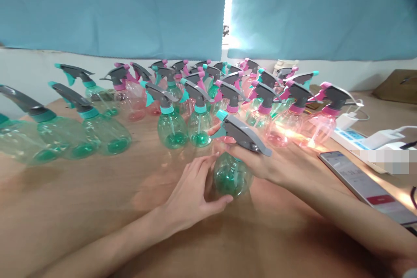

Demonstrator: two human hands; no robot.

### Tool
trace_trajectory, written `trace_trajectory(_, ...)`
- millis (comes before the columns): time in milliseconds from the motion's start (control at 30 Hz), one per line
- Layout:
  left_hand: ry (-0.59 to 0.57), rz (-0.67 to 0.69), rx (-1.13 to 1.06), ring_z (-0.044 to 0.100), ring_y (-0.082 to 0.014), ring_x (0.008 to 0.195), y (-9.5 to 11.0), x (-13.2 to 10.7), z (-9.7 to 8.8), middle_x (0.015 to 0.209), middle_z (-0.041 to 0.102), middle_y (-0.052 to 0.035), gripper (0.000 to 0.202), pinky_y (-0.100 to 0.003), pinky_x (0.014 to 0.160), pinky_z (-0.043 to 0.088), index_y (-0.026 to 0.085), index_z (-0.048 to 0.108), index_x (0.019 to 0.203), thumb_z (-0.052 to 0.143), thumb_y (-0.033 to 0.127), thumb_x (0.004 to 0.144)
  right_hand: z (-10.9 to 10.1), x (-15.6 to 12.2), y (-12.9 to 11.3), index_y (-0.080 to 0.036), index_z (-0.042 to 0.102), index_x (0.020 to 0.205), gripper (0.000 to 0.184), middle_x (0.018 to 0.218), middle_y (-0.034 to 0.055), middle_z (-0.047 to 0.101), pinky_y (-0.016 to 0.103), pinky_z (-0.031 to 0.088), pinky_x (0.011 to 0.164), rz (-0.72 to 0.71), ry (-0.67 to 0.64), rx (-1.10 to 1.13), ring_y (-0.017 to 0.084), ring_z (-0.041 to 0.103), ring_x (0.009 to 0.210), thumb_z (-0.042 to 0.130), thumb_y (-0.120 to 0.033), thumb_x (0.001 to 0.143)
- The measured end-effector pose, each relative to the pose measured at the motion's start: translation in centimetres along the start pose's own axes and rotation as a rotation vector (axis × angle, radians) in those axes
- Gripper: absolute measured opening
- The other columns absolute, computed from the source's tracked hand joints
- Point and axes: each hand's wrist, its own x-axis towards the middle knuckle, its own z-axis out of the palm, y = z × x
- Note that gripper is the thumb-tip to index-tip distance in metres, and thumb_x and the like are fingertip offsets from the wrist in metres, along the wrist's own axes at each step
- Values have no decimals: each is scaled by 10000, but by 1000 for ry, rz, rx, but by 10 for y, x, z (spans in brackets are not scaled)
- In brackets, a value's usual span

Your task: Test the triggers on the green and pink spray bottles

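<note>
In front of me a green spray bottle (pixel 232 180) stands on the wooden table, with a grey head and teal nozzle. My right hand (pixel 252 160) is wrapped round its neck under the head, one finger reaching forward near the teal trigger. My left hand (pixel 192 189) cups the left side of the bottle's round body, thumb across the front near the base and fingers behind. Just beyond are two more green spray bottles (pixel 172 128) and a row of pink spray bottles (pixel 289 126). The right hand's palm is hidden by the bottle's head.
Several green spray bottles (pixel 106 132) stand at the left, with more pink and green ones crowded at the back. A phone (pixel 368 186) lies at the right beside a white power strip (pixel 352 139) with chargers plugged in. Blue curtains (pixel 114 13) hang behind the table.
</note>
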Motion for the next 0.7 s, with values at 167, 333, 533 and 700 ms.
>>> trace_trajectory(167, 54, 25, 2, 446, -336, 1276, 10, 1, -5, 1410, 450, -107, 791, -504, 1044, 393, 275, 255, 1451, 714, 446, 830, 5, 1, -12, -249, 533, 852, 126, 829, 7, 641, 308, 518, 652, 10, -16, -24, 168, 594, 689, 534, -135, 797)
trace_trajectory(333, 88, 40, -9, 437, -352, 1286, 17, -4, -16, 1405, 451, -112, 722, -527, 1052, 384, 273, 291, 1416, 693, 473, 850, 28, 4, 17, -247, 581, 1077, 220, 1065, 37, 693, 384, 541, 793, -177, 33, 195, 202, 659, 870, 562, -249, 857)
trace_trajectory(533, 128, -5, -12, 450, -345, 1287, 12, -20, -29, 1400, 471, -112, 630, -526, 1041, 397, 270, 337, 1391, 637, 511, 892, 59, 11, 17, -258, 592, 1114, 228, 944, 25, 706, 385, 566, 746, -195, -4, 207, 205, 683, 812, 564, -326, 898)
trace_trajectory(700, 190, -85, 79, 491, -353, 1237, 2, -39, -42, 1361, 522, -115, 611, -521, 1000, 425, 243, 377, 1380, 609, 532, 894, 84, 16, 0, -276, 587, 1118, 249, 921, 20, 699, 414, 569, 732, -161, -46, 186, 187, 659, 657, 560, -406, 908)
